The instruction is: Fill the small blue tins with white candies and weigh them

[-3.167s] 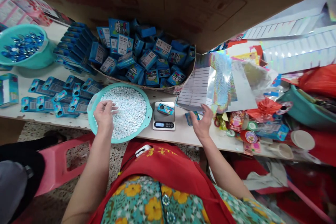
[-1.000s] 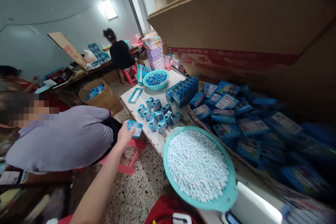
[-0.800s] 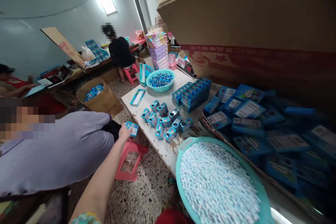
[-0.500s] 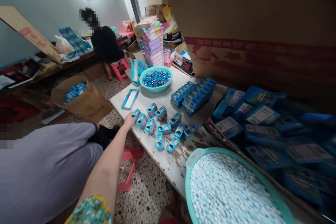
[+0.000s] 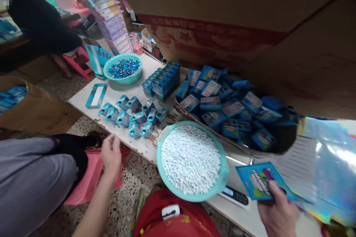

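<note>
Head: carton [image 5: 254, 179] now in right hand [image 5: 279, 209]

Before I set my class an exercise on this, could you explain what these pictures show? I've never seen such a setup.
There is no machine here, only a person's two bare hands. One camera, worn on the head, takes every picture, looking forward and down. The right hand holds a flat blue packet. The left hand, with nothing visible in it, is near the edge of the worn white table. On it stand a large turquoise bowl of small white pieces, a smaller bowl of shiny blue ones, and some small blue boxes. Behind the large bowl is a carton of blue packs; beside it, a partly hidden scale.
</note>
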Demonstrator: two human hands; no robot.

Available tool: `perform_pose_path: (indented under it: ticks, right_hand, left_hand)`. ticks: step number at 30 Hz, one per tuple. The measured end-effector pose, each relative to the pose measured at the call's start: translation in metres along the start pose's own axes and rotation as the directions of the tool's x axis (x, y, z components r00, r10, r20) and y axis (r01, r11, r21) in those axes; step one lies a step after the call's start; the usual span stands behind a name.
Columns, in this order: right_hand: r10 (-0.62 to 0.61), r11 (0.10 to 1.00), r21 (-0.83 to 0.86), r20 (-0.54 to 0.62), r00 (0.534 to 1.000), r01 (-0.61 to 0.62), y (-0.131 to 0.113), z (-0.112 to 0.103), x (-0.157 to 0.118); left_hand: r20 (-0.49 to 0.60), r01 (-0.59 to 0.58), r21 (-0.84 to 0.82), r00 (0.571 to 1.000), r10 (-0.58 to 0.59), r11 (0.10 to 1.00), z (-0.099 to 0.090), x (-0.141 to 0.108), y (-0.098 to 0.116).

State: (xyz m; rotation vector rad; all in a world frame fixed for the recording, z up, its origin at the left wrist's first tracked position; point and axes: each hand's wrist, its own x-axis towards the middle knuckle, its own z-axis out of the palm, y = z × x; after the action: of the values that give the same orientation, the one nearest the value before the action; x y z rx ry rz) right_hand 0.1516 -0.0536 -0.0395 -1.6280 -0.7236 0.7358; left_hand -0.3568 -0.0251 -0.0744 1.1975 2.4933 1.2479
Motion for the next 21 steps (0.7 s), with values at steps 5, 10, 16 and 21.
perform_pose_path:
  ticks: [5, 10, 16, 21]
  right_hand:
    - [0.22, 0.914, 0.338, 0.059, 0.974, -0.226, -0.004, -0.004, 0.015]
    - [0.273, 0.855, 0.327, 0.376, 0.886, -0.402, -0.021, -0.017, 0.012]
    - [0.116, 0.986, 0.064, 0.382, 0.917, -0.152, -0.021, -0.028, 0.01]
    - [0.098, 0.993, 0.031, 0.287, 0.953, -0.112, -0.013, -0.02, -0.001]
  left_hand:
    - [0.356, -0.264, -0.152, 0.884, 0.302, 0.952, 0.053, -0.125, 0.089]
    - [0.369, -0.403, -0.102, 0.834, 0.411, 0.909, 0.11, -0.155, 0.112]
    - [0.404, -0.378, 0.023, 0.85, 0.337, 0.925, 0.148, -0.144, 0.13]
    - [0.54, -0.372, 0.088, 0.797, 0.269, 0.924, 0.163, -0.149, 0.16]
